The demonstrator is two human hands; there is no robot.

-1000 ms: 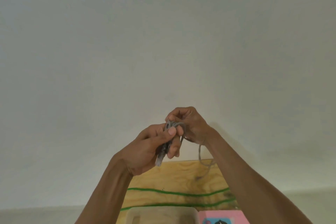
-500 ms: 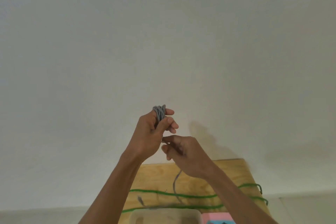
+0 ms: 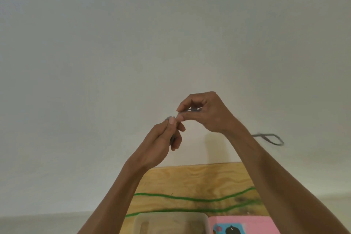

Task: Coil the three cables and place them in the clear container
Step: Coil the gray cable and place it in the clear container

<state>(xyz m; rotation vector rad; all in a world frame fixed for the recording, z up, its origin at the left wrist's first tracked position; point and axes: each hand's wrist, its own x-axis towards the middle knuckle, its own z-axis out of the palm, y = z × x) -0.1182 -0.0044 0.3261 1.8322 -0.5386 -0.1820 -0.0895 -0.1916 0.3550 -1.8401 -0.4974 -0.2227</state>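
Both hands up in front of a plain white wall [image 3: 95,62], close together, fingertips nearly touching. Left hand [image 3: 163,138] curled shut round a small bundle of grey cable [image 3: 172,137]; only bits of it show at the thumb tip & between the fingers. Right hand [image 3: 205,113] pinches a strand of the same cable betw. thumb & forefinger, just above-right of the left. A blurred loose end of the cable shows as a loop in the air to the right of the right forearm.

Below: wood tabletop [image 3: 190,178] w/ a green cable [image 3: 190,199] lying uncoiled across it in two long runs. Clear container [image 3: 171,222] at bottom edge, nearer than the green cable; contents hard to tell. Pink box [image 3: 247,222] just right of it, touching or nearly so.
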